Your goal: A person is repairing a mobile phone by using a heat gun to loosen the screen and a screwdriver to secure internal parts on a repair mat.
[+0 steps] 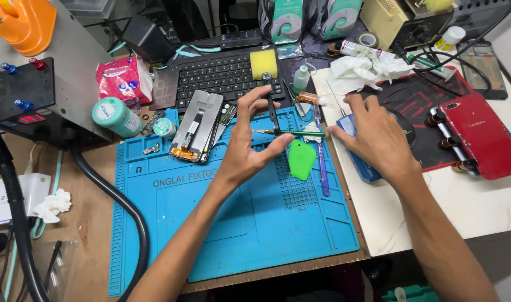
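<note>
Pinching a slim dark tool (273, 112) upright between thumb and fingers, the left hand (250, 140) hovers over the far half of the blue silicone repair mat (222, 223), which covers the middle of the tabletop (93, 218). A thin green-handled tool (297, 133) lies crosswise at its fingertips, and whether those fingers also grip it cannot be told. The right hand (375, 137) rests palm down, fingers spread, on a blue block (363, 168) at the mat's right edge, its fingertips near the green handle.

A green triangular pry pick (302, 159) and a purple spudger (321, 162) lie on the mat just beside the hands. A detached phone screen assembly (197, 126) lies face down toward the mat's far-left corner, and a red phone (482, 134) sits well apart near the right edge of the tabletop.

Judgement: fine work with such slender tools is best done with the wrists braced on the mat, light pressure, and the small part kept over the mat so that nothing rolls off among the clutter.
</note>
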